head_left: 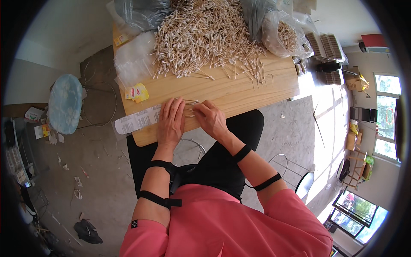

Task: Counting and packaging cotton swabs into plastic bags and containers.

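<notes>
My left hand point(171, 120) lies flat near the table's front edge, fingers stretched out, over one end of a clear printed plastic sleeve point(138, 121). A white card with a rounded end seems to be inside the sleeve. Just to the right, the curled fingers of my right hand point(210, 120) are closed on a few cotton swabs point(191, 102), whose sticks bridge the gap between my hands. How many swabs are held is hidden. Beyond both hands rises a large heap of loose cotton swabs point(205, 36).
Small yellow-and-red cards point(137, 92) and a stack of clear plastic sleeves point(135, 60) lie on the wooden table point(239, 92) at left. A clear bag of swabs point(287, 36) stands at its far right. A blue-topped stool point(65, 103) is on the left.
</notes>
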